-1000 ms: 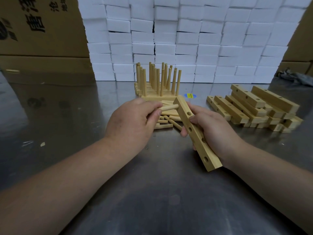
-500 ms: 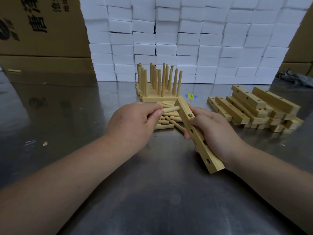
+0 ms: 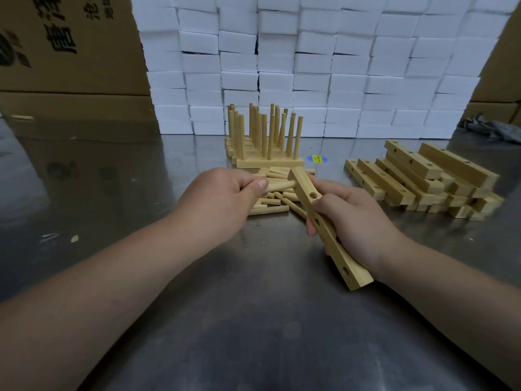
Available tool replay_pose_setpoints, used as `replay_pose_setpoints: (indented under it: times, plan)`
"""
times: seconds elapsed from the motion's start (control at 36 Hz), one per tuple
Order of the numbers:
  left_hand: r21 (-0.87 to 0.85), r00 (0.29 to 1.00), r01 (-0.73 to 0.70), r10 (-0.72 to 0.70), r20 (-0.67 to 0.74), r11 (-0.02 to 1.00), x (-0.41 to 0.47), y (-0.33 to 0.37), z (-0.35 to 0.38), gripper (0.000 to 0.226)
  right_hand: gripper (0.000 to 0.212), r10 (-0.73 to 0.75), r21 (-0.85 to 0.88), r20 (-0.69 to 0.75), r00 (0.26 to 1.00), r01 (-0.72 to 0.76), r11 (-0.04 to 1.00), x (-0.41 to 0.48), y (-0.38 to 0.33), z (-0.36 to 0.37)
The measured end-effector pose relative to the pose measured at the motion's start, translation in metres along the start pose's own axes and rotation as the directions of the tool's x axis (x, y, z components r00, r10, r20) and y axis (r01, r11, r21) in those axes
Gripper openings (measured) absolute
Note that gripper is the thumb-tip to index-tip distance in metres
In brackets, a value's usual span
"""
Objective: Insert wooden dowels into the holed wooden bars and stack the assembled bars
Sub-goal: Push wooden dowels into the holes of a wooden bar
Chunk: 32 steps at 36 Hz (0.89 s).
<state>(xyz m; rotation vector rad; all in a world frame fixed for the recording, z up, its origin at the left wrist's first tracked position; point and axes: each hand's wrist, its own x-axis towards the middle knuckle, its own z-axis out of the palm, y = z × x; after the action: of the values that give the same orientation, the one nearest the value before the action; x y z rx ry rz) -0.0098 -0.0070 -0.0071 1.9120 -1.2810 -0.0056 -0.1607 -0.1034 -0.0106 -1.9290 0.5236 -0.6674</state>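
A wall of white foam blocks [image 3: 324, 66] rises behind the steel tabletop [image 3: 253, 320]. Near its middle the right hand [image 3: 355, 221] grips a holed wooden bar [image 3: 324, 224] tilted off the surface, while the left hand [image 3: 217, 204] pinches a dowel [image 3: 277, 186] whose tip meets the bar's far end. Loose dowels [image 3: 270, 206] lie just beyond, assembled bars [image 3: 265, 148] farther back, and bare bars [image 3: 423, 179] are piled to the right.

Two hands [image 3: 217, 204] hold one bar [image 3: 352, 273] and one dowel [image 3: 277, 186].
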Motion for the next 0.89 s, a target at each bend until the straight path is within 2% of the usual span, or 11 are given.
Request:
replay_pose_setpoints:
  times: [0.11, 0.28, 0.36, 0.42, 0.53, 0.67, 0.72, 0.78, 0.89]
  plan:
    - [0.01, 1.0, 0.027, -0.027, 0.007, 1.0, 0.001, -0.004, -0.001, 0.038, 0.054, -0.013, 0.02, 0.003, 1.0, 0.012, 1.0, -0.002, -0.001, 0.001]
    - [0.051, 1.0, 0.023, -0.022, -0.011, 0.998, 0.0, -0.002, 0.0, 0.041, 0.046, 0.009, 0.043, 0.013, 1.0, -0.009, 0.999, 0.0, 0.001, 0.002]
    - [0.028, 0.998, 0.002, 0.0, -0.056, 1.0, -0.002, -0.002, 0.002, 0.038, 0.043, 0.032, 0.086, 0.016, 0.999, -0.034, 0.996, 0.002, 0.003, 0.003]
    - [0.002, 0.995, -0.006, 0.006, -0.098, 1.0, -0.002, -0.002, 0.002, 0.026, 0.04, 0.054, 0.128, 0.002, 0.999, -0.054, 0.99, 0.003, 0.005, 0.002]
    - [0.033, 0.979, -0.028, 0.034, -0.201, 0.999, -0.002, -0.004, 0.002, 0.04, 0.035, 0.113, 0.208, -0.057, 0.992, -0.099, 0.973, 0.006, 0.006, 0.001]
    - [0.013, 0.965, 0.013, -0.009, -0.26, 1.0, 0.0, -0.009, 0.004, 0.028, 0.027, 0.203, 0.358, -0.089, 0.975, -0.159, 0.92, 0.01, 0.007, -0.002]
    - [0.079, 0.975, 0.017, 0.001, -0.221, 0.997, 0.002, -0.011, 0.004, 0.023, 0.022, 0.231, 0.431, -0.106, 0.967, -0.165, 0.887, 0.011, 0.007, -0.003]
    - [0.217, 0.99, 0.011, 0.02, -0.14, 0.976, 0.002, -0.014, 0.006, 0.022, 0.019, 0.265, 0.508, -0.107, 0.958, -0.176, 0.843, 0.011, 0.007, -0.004]
    - [0.503, 0.998, -0.053, 0.027, 0.059, 0.863, 0.003, -0.014, 0.01, 0.022, 0.021, 0.291, 0.548, -0.107, 0.951, -0.188, 0.815, 0.011, 0.006, -0.004]
